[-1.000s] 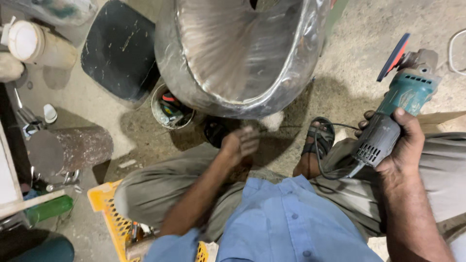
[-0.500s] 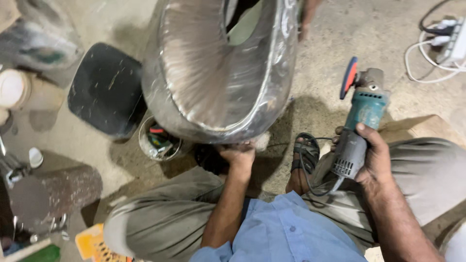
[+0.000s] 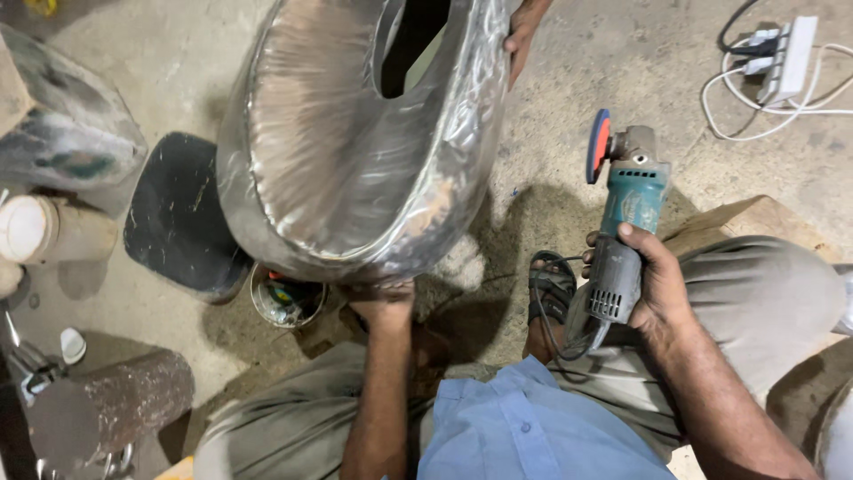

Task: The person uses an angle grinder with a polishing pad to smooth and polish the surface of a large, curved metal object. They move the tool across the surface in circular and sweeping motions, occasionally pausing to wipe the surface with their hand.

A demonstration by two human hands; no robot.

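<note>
Nearer metal shell (image 3: 355, 151), left hand (image 3: 382, 302) seemingly half-hidden

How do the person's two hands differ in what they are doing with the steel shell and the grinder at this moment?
The left hand grips the lower rim of the shiny metal shell, partly tucked under it; the right hand wraps around the teal angle grinder, fully in view. The left hand is pressed to the work; the right hand keeps the grinder's disc clear of the shell, out to the side. Both are bare and closed around something.
</note>
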